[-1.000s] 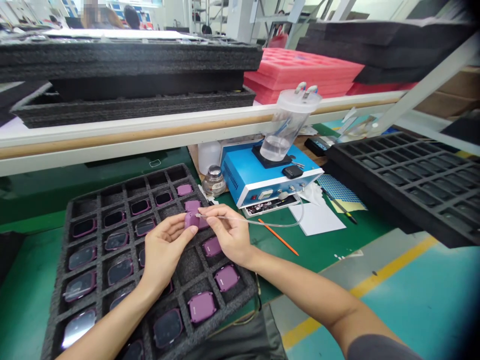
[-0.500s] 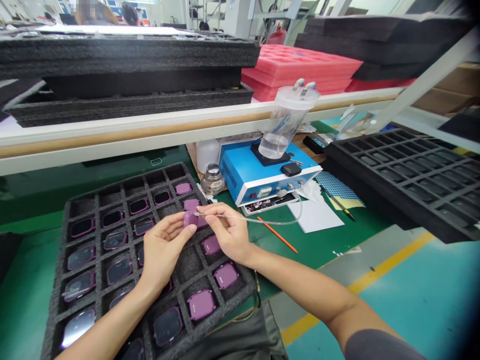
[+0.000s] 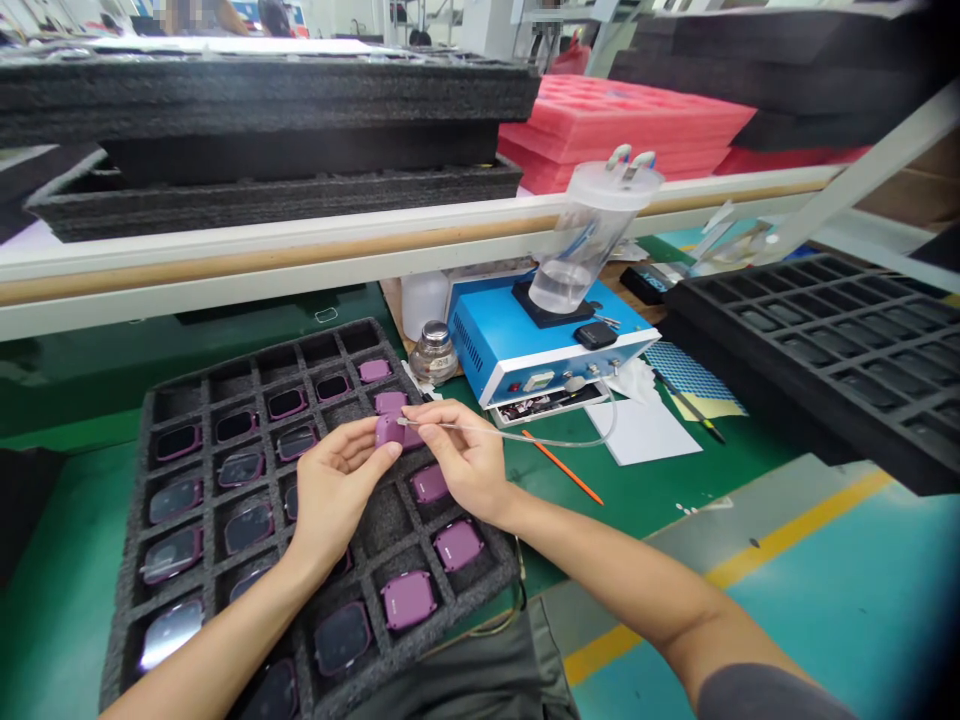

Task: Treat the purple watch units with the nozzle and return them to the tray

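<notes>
My left hand (image 3: 334, 490) is closed on a small purple watch case (image 3: 387, 430), pinched between thumb and fingers above the foam tray (image 3: 384, 522). In my right hand (image 3: 469, 465) is the end of a thin clear tube (image 3: 517, 436), whose small tip touches or nearly touches the case; which of the two cannot be made out. The tube curves back to the front of a blue machine (image 3: 491, 330). Purple watch cases, such as one case (image 3: 409, 600), lie in several tray compartments, some with dark glossy faces up and others with plain purple sides up.
A clear cylinder (image 3: 574, 250) stands on the machine, beside a glass jar (image 3: 433, 352). An orange stick (image 3: 562, 468) and white paper (image 3: 645, 430) lie to the right. Another black foam tray (image 3: 795, 320) is farther right. Overhead, a shelf edge (image 3: 300, 245) carries black and pink foam stacks.
The camera view has shifted slightly, so the scene sits a little farther right. Both hands keep their hold on the case and the tube, with hardly any movement between them.
</notes>
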The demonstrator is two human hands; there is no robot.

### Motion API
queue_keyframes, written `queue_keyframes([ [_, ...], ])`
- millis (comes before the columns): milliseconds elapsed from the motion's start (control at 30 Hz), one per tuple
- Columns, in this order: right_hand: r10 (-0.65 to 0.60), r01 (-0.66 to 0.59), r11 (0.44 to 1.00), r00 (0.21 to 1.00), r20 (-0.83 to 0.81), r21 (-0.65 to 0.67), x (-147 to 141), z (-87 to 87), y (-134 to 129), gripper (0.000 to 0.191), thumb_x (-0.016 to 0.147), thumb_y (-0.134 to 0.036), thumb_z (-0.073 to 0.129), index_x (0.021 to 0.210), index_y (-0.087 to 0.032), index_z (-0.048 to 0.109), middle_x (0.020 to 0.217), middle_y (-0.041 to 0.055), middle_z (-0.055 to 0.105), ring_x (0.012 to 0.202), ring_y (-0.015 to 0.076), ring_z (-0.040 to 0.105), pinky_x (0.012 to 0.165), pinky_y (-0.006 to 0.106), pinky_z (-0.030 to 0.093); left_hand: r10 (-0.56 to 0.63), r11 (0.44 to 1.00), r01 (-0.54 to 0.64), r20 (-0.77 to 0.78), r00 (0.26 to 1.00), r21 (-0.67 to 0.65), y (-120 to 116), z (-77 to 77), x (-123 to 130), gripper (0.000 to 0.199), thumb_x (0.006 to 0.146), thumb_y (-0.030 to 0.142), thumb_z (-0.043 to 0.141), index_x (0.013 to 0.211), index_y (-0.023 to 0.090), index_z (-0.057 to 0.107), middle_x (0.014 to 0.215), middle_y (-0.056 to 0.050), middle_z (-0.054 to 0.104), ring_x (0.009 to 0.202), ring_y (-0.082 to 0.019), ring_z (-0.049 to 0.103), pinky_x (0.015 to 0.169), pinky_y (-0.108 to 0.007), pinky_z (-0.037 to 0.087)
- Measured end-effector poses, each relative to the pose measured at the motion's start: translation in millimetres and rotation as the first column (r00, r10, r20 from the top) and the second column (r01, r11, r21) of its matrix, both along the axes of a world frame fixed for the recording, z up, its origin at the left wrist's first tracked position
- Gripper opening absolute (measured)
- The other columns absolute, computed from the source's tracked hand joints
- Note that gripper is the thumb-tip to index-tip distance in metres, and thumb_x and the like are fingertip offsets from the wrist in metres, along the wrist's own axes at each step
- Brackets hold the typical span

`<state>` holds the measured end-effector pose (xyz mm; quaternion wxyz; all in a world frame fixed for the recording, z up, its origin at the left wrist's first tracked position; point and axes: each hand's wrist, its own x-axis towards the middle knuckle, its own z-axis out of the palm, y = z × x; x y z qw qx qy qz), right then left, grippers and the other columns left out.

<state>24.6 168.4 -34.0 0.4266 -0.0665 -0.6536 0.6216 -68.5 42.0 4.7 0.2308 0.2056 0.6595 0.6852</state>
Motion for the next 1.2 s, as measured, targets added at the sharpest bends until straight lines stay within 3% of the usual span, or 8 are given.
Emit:
queue_keyframes([
  [500, 0.008, -0.008, 1.0, 1.0, 0.004, -0.007, -1.4, -1.4, 0.5, 0.015, 0.096, -0.038, 0.062, 0.097, -0.024, 0.068, 0.107, 0.0072, 0.074, 0.107, 0.0206, 0.073, 0.095, 0.038, 0.062, -0.005, 1.0, 0.005, -0.004, 1.0, -0.002, 0.5, 0.7, 0.4, 0.045, 0.062, 0.033, 0.092, 0.101, 0.015, 0.076, 0.1, -0.01, 0.08, 0.093, -0.023, 0.076, 0.095, -0.038, 0.059],
  [667, -0.005, 0.005, 1.0, 1.0, -0.007, 0.009, 2.8, 0.7, -1.9, 0.01, 0.096, -0.032, 0.063, 0.097, -0.023, 0.069, 0.107, 0.0068, 0.074, 0.107, 0.0198, 0.073, 0.094, 0.036, 0.061, -0.005, 1.0, 0.003, -0.05, 0.999, -0.029, -3.4, -2.2, -2.8, 0.042, 0.068, 0.036, 0.088, 0.103, 0.015, 0.076, 0.102, -0.01, 0.08, 0.093, -0.023, 0.075, 0.087, -0.034, 0.06],
  [800, -0.049, 0.049, 0.998, 0.999, 0.003, -0.028, 7.0, -1.9, -3.0, 0.011, 0.096, -0.033, 0.063, 0.098, -0.024, 0.068, 0.107, 0.0068, 0.074, 0.106, 0.0202, 0.072, 0.092, 0.037, 0.062, -0.077, 0.97, 0.011, -0.263, 0.962, -0.243, 12.1, -3.1, -39.1, 0.037, 0.085, 0.037, 0.07, 0.114, 0.016, 0.072, 0.106, -0.011, 0.079, 0.09, -0.023, 0.074, 0.074, -0.033, 0.059],
  [867, -0.038, 0.039, 0.999, 0.999, 0.025, -0.032, 7.3, -4.9, -3.1, 0.013, 0.096, -0.035, 0.064, 0.098, -0.023, 0.069, 0.104, 0.0067, 0.073, 0.104, 0.0196, 0.072, 0.09, 0.036, 0.062, -0.187, 0.887, -0.091, -0.532, 0.826, -0.453, 32.7, -2.2, -72.6, 0.033, 0.09, 0.027, 0.06, 0.119, 0.014, 0.069, 0.106, -0.012, 0.078, 0.091, -0.022, 0.073, 0.083, -0.034, 0.056],
  [933, -0.023, 0.024, 0.999, 0.998, 0.053, -0.034, 6.5, -8.1, -3.4, 0.015, 0.096, -0.036, 0.064, 0.098, -0.022, 0.069, 0.102, 0.0062, 0.074, 0.099, 0.0185, 0.072, 0.087, 0.034, 0.062, -0.209, 0.845, -0.155, -0.584, 0.785, -0.511, 59.4, -0.9, -108.2, 0.035, 0.088, 0.018, 0.06, 0.122, 0.012, 0.067, 0.109, -0.014, 0.077, 0.098, -0.023, 0.071, 0.093, -0.036, 0.052],
  [1033, -0.017, 0.021, 0.999, 0.996, 0.087, -0.045, 4.4, -10.9, -3.6, 0.017, 0.096, -0.038, 0.064, 0.098, -0.022, 0.069, 0.101, 0.0056, 0.074, 0.094, 0.0174, 0.072, 0.085, 0.033, 0.063, -0.286, 0.781, -0.18, -0.598, 0.749, -0.598, 98.3, -0.6, -147.3, 0.026, 0.087, 0.013, 0.058, 0.108, 0.01, 0.072, 0.111, -0.018, 0.076, 0.104, -0.028, 0.069, 0.095, -0.039, 0.049],
  [1133, -0.027, 0.03, 0.998, 0.996, 0.083, -0.046, 3.0, -10.9, -2.9, 0.018, 0.095, -0.039, 0.064, 0.098, -0.022, 0.07, 0.1, 0.0056, 0.074, 0.093, 0.0175, 0.073, 0.083, 0.032, 0.063, -0.38, 0.734, -0.174, -0.609, 0.696, -0.657, 118.2, -2.8, -159.9, 0.023, 0.086, 0.014, 0.059, 0.102, 0.011, 0.075, 0.114, -0.018, 0.075, 0.108, -0.03, 0.067, 0.098, -0.039, 0.047],
  [1200, -0.023, 0.026, 0.999, 0.996, 0.083, -0.041, 3.3, -10.1, -2.1, 0.018, 0.095, -0.038, 0.065, 0.097, -0.021, 0.07, 0.099, 0.0055, 0.075, 0.093, 0.0176, 0.073, 0.082, 0.032, 0.062, -0.414, 0.723, -0.191, -0.638, 0.649, -0.663, 114.7, -2.0, -158.3, 0.031, 0.087, 0.016, 0.059, 0.113, 0.011, 0.073, 0.124, -0.019, 0.071, 0.115, -0.029, 0.064, 0.103, -0.038, 0.044],
])
